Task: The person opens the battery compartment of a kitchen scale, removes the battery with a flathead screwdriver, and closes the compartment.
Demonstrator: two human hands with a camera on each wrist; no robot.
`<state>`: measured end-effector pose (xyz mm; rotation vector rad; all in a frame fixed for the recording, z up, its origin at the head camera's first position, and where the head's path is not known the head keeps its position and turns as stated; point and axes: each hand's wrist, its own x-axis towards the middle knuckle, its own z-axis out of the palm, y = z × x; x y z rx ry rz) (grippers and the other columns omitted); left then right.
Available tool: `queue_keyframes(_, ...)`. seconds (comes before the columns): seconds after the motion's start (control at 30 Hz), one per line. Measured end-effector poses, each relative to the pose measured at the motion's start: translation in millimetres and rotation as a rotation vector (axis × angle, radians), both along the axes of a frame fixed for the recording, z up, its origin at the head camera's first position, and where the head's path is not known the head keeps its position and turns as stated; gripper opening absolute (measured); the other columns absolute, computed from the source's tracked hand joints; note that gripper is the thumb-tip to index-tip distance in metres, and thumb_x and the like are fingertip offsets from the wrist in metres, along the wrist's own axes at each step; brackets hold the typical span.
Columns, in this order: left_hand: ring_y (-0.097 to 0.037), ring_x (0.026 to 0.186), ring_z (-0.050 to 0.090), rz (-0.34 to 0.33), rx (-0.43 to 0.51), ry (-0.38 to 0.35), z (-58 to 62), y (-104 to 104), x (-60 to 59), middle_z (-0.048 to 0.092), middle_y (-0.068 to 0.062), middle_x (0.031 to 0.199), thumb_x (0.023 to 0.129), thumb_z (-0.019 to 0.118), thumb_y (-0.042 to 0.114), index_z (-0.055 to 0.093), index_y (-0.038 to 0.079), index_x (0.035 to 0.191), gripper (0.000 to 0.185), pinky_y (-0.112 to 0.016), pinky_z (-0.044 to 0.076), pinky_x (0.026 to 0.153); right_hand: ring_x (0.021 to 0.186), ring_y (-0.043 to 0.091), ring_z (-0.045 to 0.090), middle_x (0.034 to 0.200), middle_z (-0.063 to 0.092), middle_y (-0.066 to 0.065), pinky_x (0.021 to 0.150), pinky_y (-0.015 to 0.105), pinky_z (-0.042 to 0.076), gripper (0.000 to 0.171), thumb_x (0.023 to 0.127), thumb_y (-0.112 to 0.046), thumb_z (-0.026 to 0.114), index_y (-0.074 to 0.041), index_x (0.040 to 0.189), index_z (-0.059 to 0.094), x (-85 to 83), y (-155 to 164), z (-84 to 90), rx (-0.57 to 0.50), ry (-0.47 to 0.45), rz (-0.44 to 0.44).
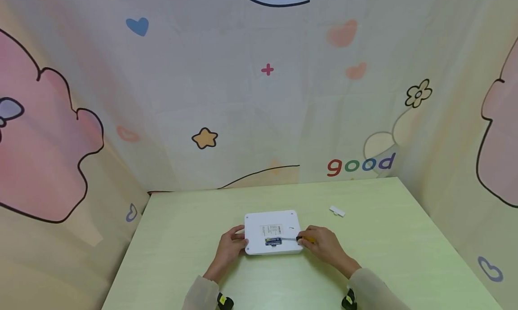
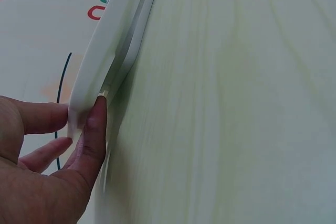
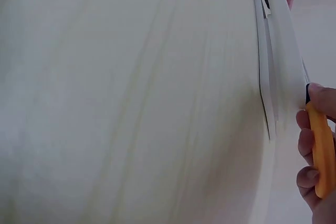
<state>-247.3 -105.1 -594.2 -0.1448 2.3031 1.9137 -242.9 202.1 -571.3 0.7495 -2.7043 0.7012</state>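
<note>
Screwdriver [image 1: 306, 239], orange-handled, sits clamped in your right hand [image 1: 325, 247] fingers, tip over the white device [image 1: 273, 232] mid-counter [image 1: 182, 238]. Your left hand [image 1: 229, 249] fingers pinch the device's left edge. Far right lies a small white piece [image 1: 337, 211].

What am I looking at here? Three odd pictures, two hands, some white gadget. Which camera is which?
No machine: a person's bare hands. The wide picture comes from a head camera, the other two from wrist cameras. On the green table lies a white flat device, underside up, with batteries showing in its open compartment. The left hand steadies its edge. The right hand holds an orange-handled screwdriver, tip at the batteries. A small white piece, perhaps the cover, lies apart.
</note>
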Motion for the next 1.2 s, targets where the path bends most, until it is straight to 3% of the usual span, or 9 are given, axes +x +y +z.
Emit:
queue_keyframes(0.57, -0.017, 0.085, 0.064, 0.007, -0.003, 0.012, 0.9, -0.8, 1.2, 0.063, -0.021, 0.116, 0.09, 0.066, 0.002, 0.053, 0.004, 0.138, 0.05, -0.029, 0.057, 0.069, 0.08, 0.009, 0.063, 0.088, 0.071, -0.01, 0.073, 0.029, 0.051, 0.013, 0.087, -0.023, 0.074, -0.019, 0.098, 0.077, 1.1, -0.5, 0.3, -0.064, -0.033, -0.008)
queue_keyframes(0.87, -0.017, 0.084, 0.064, 0.008, 0.017, 0.009, -0.8, 0.5, 1.5, 0.063, -0.02, 0.114, 0.089, 0.065, 0.0, 0.053, 0.003, 0.138, 0.05, -0.029, 0.057, 0.068, 0.071, 0.007, 0.061, 0.084, 0.069, -0.012, 0.062, 0.023, 0.047, 0.012, 0.081, -0.023, 0.08, -0.021, 0.093, 0.079, 2.0, 3.3, 13.8, 0.038, 0.065, -0.071)
queue_keyframes(1.2, -0.017, 0.085, 0.064, 0.005, 0.021, 0.005, -0.9, 0.0, 0.9, 0.063, -0.02, 0.115, 0.089, 0.066, 0.001, 0.054, 0.004, 0.138, 0.05, -0.029, 0.057, 0.068, 0.069, 0.003, 0.056, 0.084, 0.068, -0.011, 0.058, 0.019, 0.043, 0.011, 0.083, -0.026, 0.078, -0.022, 0.093, 0.079, 4.0, 1.9, 28.8, 0.183, 0.081, -0.023)
